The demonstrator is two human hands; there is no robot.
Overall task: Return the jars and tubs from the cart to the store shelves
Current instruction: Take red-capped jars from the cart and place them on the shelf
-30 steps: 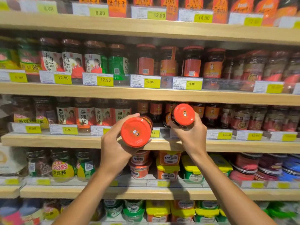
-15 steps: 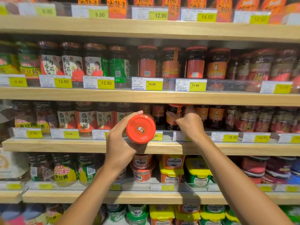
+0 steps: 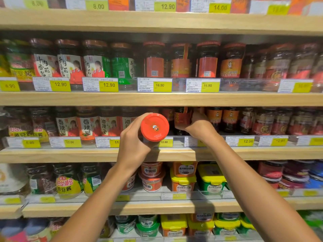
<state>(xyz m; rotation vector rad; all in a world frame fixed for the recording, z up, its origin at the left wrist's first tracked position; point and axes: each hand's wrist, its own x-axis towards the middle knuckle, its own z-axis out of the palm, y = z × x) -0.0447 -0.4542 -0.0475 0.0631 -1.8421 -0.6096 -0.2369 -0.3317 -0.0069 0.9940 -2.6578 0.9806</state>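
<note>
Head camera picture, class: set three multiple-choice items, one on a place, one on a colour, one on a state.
1. Where is the right hand?
A. top shelf
B. reaching into the shelf row at hand height
C. bottom shelf

2. What colour is the lid facing the camera?
A. green
B. yellow
C. red-orange

3. What is the left hand doing?
A. gripping a jar
B. hanging empty
C. pressing a price tag

Key: B, its fingers sit among that row's jars; C, the round lid is red-orange; A, its fingers wrap the jar.
</note>
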